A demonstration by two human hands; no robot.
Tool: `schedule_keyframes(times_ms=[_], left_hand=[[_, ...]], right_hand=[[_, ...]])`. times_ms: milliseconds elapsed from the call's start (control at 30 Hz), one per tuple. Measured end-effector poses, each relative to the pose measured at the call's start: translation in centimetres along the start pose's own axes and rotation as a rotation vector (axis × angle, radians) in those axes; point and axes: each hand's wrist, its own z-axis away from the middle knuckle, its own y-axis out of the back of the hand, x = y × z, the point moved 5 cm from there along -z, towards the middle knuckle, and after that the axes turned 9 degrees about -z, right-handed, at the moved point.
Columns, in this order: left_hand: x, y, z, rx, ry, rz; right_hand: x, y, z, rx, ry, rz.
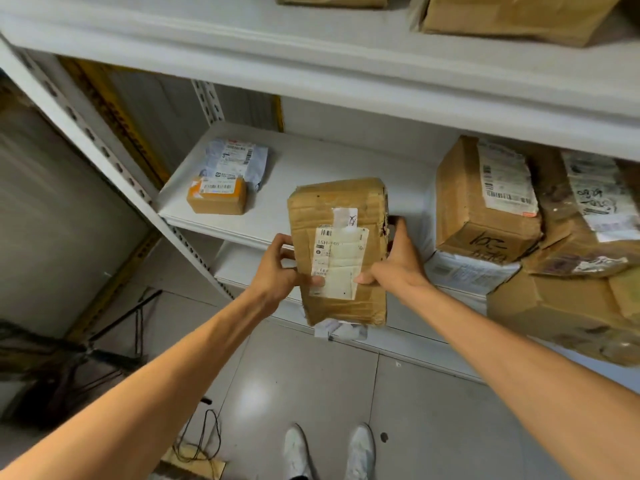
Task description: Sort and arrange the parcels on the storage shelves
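Both hands grip a worn cardboard parcel [341, 251] in front of the white shelf [311, 168]: the left hand [282, 268] pinches its left edge, the right hand [394, 258] clasps its right edge, thumbs on the label [337, 263]

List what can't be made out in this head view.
All head view.
held parcel: label print is too small and blurred to read.
right hand: fingers are mostly hidden behind the parcel.
top-shelf boxes: cut off by the top edge.
parcel stack: cut off by the right edge, and the scrawled marks are unreadable.
white item: mostly hidden by the held parcel.
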Motion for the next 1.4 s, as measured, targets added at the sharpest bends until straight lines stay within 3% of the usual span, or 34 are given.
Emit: schedule_keyframes(times_ms=[133,233,367,533,800,967,1133,1267,1400], left_hand=[[1.6,1.6,3.1,0.116,-0.103,0.049],[3.7,2.6,4.3,0.105,-0.175,-0.001],[5.7,3.6,5.5,0.124,-0.233,-0.043],[7.3,2.5,8.1,0.244,-0.48,-0.37],[8.1,0.6,10.3,0.281,-0.62,-0.374],[6.7,1.0,8.8,0.161,-0.394,-0.037],[5.0,3.5,6.0,0.084,-0.069,0.206],[4.4,3.7,5.2,0.035,-0.003,0.348],[5.1,3.8,5.5,0.014,0.011,0.27]], right_hand=[[-2.9,0.1,2.7,-0.008,0.186,-0.027],[-4.2,0.4,3.8,-0.023,0.23,-0.065],[-5.1,0.9,3.2,-0.067,0.151,-0.2],[-5.8,2.0,2.6,-0.156,-0.013,-0.405],[-2.6,2.6,1.9,-0.108,-0.218,-0.555],[-3.1,2.8,3.1,-0.133,-0.19,-0.589],[-6.3,3.1,5.5,-0.333,0.06,-0.344],[-7.2,2.7,6.3,-0.343,0.15,-0.276],[-7.1,2.7,6.1,-0.326,0.173,-0.336]])
